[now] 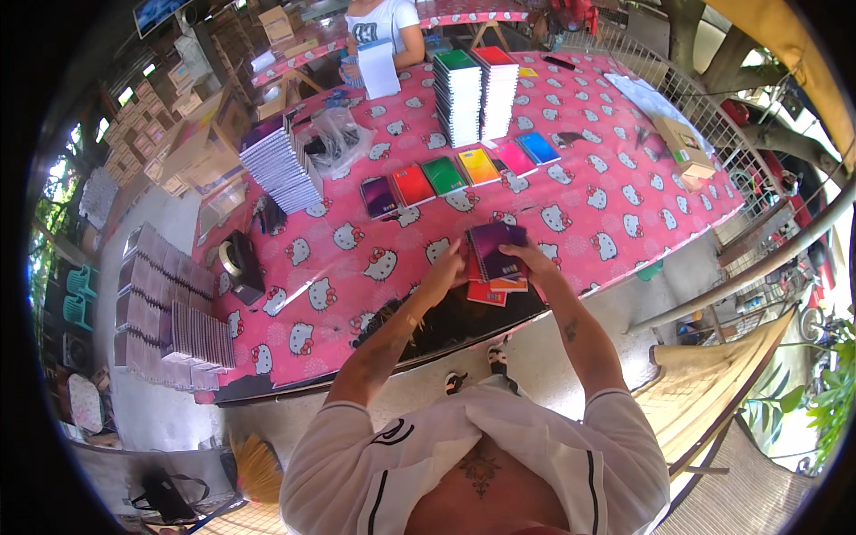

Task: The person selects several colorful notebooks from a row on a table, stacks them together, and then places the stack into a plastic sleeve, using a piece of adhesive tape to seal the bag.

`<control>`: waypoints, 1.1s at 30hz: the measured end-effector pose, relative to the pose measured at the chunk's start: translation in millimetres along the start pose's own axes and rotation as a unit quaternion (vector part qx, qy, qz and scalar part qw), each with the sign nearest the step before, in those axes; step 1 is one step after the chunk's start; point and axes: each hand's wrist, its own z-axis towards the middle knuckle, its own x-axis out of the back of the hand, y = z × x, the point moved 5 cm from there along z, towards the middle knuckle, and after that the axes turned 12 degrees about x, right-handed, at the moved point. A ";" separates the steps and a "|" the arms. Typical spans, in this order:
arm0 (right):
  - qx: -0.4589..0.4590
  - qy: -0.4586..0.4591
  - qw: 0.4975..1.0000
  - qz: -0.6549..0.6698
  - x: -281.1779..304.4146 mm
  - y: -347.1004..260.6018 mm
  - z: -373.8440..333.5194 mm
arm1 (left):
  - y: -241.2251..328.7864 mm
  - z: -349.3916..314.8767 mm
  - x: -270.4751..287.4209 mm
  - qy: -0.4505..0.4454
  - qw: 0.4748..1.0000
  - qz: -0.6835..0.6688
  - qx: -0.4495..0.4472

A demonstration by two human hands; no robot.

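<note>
A spiral-bound purple notebook (496, 242) lies uppermost in a small pile at the near edge of the table. Beneath it, parts of a red notebook (486, 295) and an orange one (510, 285) stick out. My right hand (535, 260) grips the purple notebook's right side, thumb across its cover. At the spine side, my left hand (453, 266) closes on the pile's left edge; its fingertips are partly hidden. Beyond them runs a row of notebooks: purple (378, 197), red (413, 185), green (444, 176), yellow (479, 166), pink (514, 159) and blue (539, 149).
Tall notebook stacks topped green (457, 98) and red (498, 98) stand behind the row. More stacks (281, 169) and a black tape dispenser (241, 267) are at left. Across the pink patterned table (615, 214), another person (392, 36) handles a white pad (379, 69). An open carton (682, 147) sits right.
</note>
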 end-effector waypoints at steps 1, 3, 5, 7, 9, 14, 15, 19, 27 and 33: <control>-0.048 -0.004 0.998 0.030 -1.9 -1.2 -8.3 | 1.4 -15.7 7.8 0.027 0.996 0.069 -0.058; -0.144 0.009 0.985 0.092 7.0 -1.2 -33.7 | 48.1 -65.3 -24.8 0.093 0.886 0.372 -0.260; -0.187 -0.035 0.981 0.049 -2.0 4.6 -36.0 | 58.6 -90.1 -52.2 0.080 0.753 0.533 -0.377; -0.185 -0.104 0.977 -0.004 -16.3 8.3 -39.4 | 55.6 -94.7 -46.9 0.000 0.759 0.486 -0.434; -0.141 -0.075 0.987 0.009 -33.2 -10.8 -44.3 | 65.2 -96.3 -34.2 -0.012 0.812 0.414 -0.411; 0.255 -0.214 0.929 -0.164 -44.7 -43.6 -56.5 | 53.8 -73.6 -8.5 0.006 0.987 -0.014 -0.160; 0.238 -0.208 0.937 -0.149 -51.0 -27.1 -62.2 | 38.3 -69.9 -6.5 0.000 0.988 -0.033 -0.148; 0.192 -0.124 0.964 -0.137 -70.1 21.1 -56.5 | 1.2 -56.2 -21.9 -0.009 0.982 -0.116 -0.150; 0.277 -0.115 0.940 -0.160 -63.7 25.1 -43.0 | 7.6 -44.7 -19.9 0.039 0.988 -0.022 -0.146; 0.243 -0.099 0.959 -0.110 -62.3 33.3 -46.3 | -4.9 -34.7 -20.6 0.003 0.995 -0.028 -0.100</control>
